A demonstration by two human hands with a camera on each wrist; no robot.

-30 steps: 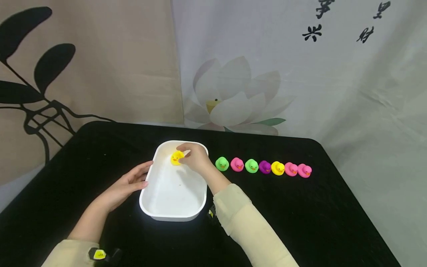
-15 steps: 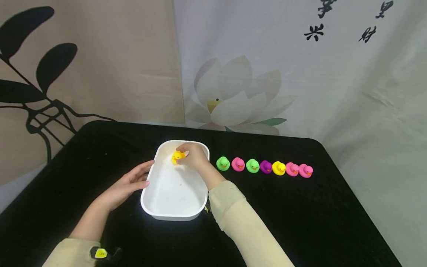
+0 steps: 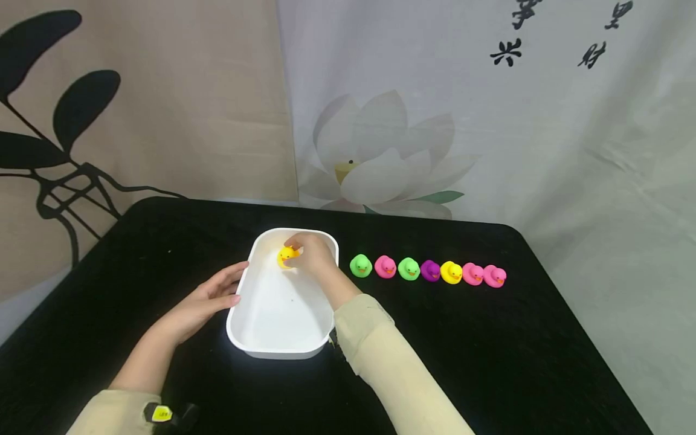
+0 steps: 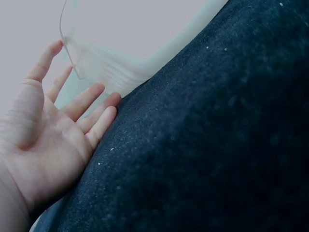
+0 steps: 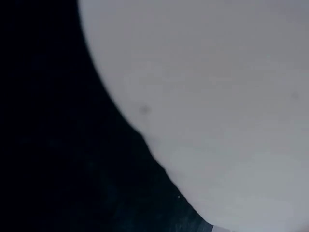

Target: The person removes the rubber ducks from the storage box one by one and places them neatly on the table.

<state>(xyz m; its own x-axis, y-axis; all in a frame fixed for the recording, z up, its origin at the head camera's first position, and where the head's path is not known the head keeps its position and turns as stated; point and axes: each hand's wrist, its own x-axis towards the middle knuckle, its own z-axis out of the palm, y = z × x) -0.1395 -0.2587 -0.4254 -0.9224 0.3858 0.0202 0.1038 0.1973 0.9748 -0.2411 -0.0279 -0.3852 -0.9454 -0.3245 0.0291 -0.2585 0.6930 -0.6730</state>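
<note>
In the head view a yellow rubber duck point(image 3: 285, 257) sits in the far left part of a white plastic tray point(image 3: 280, 314). My right hand point(image 3: 316, 258) reaches over the tray's right rim and pinches that duck between thumb and fingers. At the tray's left side is my left hand point(image 3: 209, 297), fingers and thumb extended against the wall. The left wrist view has the same left hand point(image 4: 53, 130) palm up, fingers spread, fingertips at the pale tray wall point(image 4: 120, 72). A blurred pale surface fills much of the right wrist view, where the right hand is hidden.
Right of the tray runs a row of rubber ducks on the black cloth point(image 3: 462, 350): a green duck point(image 3: 361, 266) nearest, then pink, green, purple, yellow and two pink ones at the end. Behind the table hangs a printed curtain point(image 3: 217, 109).
My right forearm and sleeve have shifted slightly left and lower, while the right hand stays on the yellow rubber duck. The left hand holds its place at the tray.
</note>
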